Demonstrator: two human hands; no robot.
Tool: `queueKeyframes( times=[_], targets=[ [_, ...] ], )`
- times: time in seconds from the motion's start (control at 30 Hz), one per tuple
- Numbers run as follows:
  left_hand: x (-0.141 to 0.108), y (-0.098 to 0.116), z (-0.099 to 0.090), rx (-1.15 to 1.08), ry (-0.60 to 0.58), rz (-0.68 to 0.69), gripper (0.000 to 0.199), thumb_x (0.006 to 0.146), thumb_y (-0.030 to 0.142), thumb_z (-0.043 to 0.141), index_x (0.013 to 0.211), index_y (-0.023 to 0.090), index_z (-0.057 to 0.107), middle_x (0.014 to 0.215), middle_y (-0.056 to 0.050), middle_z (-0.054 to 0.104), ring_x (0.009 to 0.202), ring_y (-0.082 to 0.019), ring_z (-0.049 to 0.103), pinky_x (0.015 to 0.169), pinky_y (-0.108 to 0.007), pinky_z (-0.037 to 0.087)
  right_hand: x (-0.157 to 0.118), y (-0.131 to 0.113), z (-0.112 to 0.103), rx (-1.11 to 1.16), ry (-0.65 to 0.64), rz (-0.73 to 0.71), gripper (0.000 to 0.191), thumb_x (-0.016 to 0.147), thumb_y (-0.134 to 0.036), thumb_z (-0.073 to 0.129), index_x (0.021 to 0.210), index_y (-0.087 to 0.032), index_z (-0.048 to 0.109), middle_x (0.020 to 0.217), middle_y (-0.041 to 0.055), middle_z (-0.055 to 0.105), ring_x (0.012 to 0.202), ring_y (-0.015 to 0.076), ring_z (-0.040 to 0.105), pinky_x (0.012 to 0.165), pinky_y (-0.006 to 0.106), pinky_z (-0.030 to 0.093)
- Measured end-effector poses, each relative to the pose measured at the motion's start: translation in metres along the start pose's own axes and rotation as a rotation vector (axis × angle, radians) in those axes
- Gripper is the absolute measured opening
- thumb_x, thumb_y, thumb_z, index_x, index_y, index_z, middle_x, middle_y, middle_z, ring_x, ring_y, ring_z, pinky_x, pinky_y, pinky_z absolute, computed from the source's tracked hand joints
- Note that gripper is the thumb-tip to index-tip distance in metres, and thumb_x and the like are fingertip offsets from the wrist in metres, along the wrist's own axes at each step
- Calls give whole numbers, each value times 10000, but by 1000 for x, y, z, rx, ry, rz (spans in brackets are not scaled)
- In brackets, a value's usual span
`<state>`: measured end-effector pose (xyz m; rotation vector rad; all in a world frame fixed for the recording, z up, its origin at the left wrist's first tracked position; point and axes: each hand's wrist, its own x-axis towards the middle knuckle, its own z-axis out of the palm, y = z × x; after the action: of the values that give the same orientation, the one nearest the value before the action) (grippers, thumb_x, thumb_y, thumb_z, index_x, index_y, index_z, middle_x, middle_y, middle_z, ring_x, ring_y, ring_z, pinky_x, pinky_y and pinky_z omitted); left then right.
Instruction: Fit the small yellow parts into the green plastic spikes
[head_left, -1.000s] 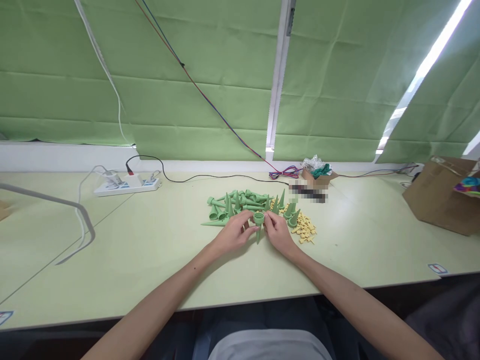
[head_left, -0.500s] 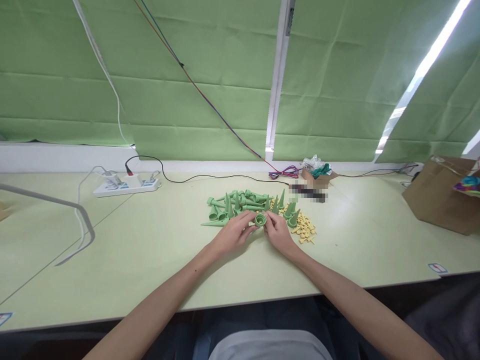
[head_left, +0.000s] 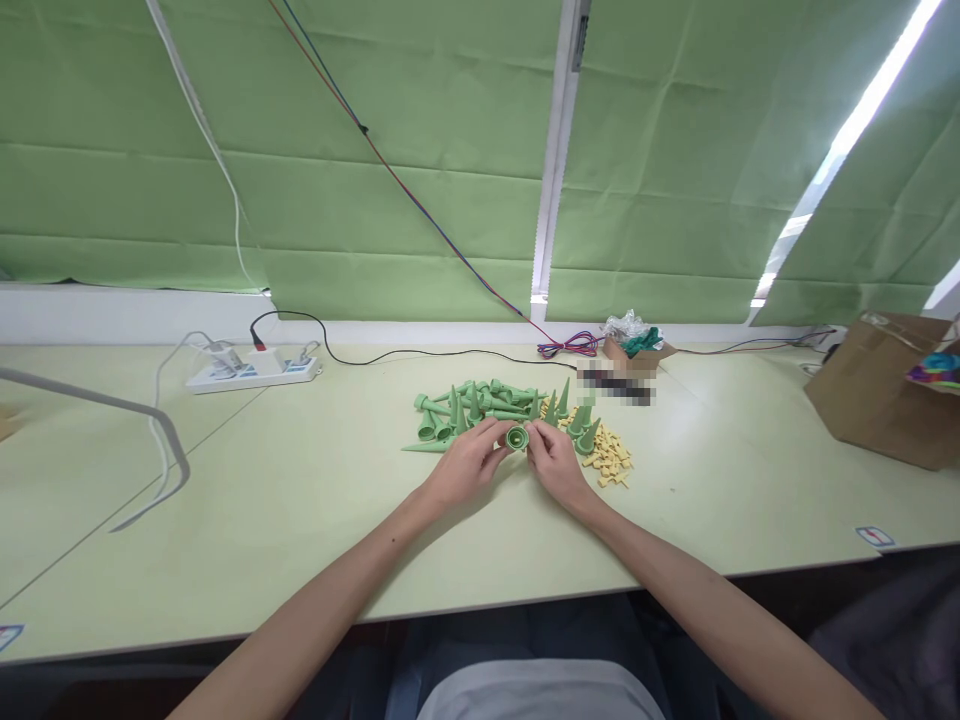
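Observation:
My left hand (head_left: 472,464) is closed around a green plastic watering spike (head_left: 517,438), whose round hollow end faces up toward me. A small pale spot shows inside that opening. Against the spike's right side, the fingers of my right hand (head_left: 556,461) are pinched together; anything small between them is hidden. Just beyond the hands lies a pile of similar green spikes (head_left: 427,404), some lying down and some standing point up. Small yellow plastic pieces (head_left: 611,458) are heaped to the right of my right hand.
A white power strip (head_left: 255,375) with plugs sits at the back left. Bundled red and blue wire (head_left: 574,345) and a small open carton (head_left: 637,352) lie by the wall. A large cardboard box (head_left: 877,390) stands at right; a grey bent bar (head_left: 169,440) crosses the left side.
The spike has shifted slightly left and up, and a pale spot now shows inside its opening. Both hands stay in nearly the same place.

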<state>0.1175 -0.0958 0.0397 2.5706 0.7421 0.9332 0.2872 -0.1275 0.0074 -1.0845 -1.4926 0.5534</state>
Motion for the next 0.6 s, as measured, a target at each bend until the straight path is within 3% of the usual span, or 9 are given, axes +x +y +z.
queueKeyframes(
  times=[0.2,0.37,0.53,0.6],
  targets=[
    [2,2,5,-130,67,-171,244,877,184,484,1116,204,533,806,-2,590,624,-119,523,610,-247,421,0,-2,0,-2,26,-15,365,979,-437,392,692,-212,399,574,-40,381,526,120,352,517,253,297],
    [4,4,4,-449,84,-362,194,878,373,537,944,203,471,792,22,570,468,-70,467,457,-215,384,0,-3,-2,-43,86,-20,366,981,-441,386,696,-213,389,580,-39,381,535,122,358,530,257,297],
    [9,1,2,-793,-129,-567,503,891,612,423,711,154,525,573,-3,537,415,-104,501,387,-228,393,2,-5,-4,-102,117,-60,358,980,-423,393,696,-207,425,599,-32,391,547,124,358,542,263,293],
    [9,1,2,-893,-180,-643,553,872,645,439,696,135,559,582,-28,560,430,-112,526,390,-232,411,2,-6,-4,-109,91,-72,348,978,-414,396,703,-206,445,600,-31,395,543,124,358,537,264,291]
  ],
)
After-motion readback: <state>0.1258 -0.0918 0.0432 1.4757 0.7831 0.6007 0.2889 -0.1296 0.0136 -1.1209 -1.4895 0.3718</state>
